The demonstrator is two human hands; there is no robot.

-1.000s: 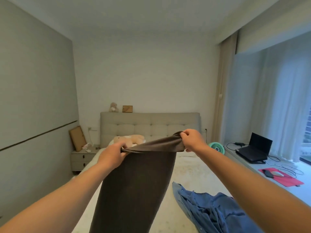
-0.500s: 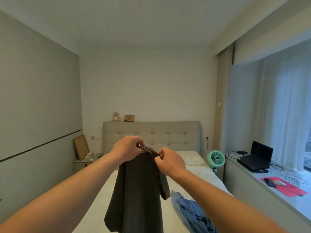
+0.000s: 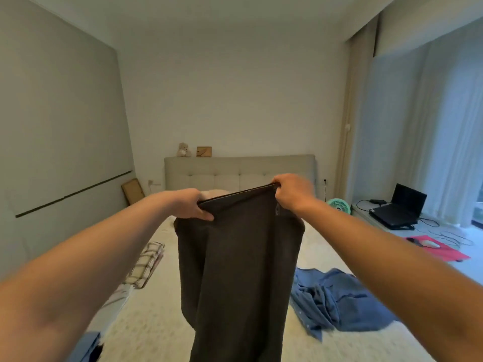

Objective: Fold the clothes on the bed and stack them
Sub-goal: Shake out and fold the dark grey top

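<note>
Dark grey trousers (image 3: 235,270) held up by the waistband above the bed (image 3: 156,322): left hand (image 3: 192,205) pinching one end, right hand (image 3: 292,192) gripping the other (blue shirt (image 3: 345,301) crumpled alongside).

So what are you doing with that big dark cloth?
A person is folding laundry. The left hand and right hand each grip a top corner of a dark brown garment, holding it up so it hangs above the bed. A crumpled blue shirt lies on the bed to the right, not yet folded, and a checked cloth lies to the left.
</note>
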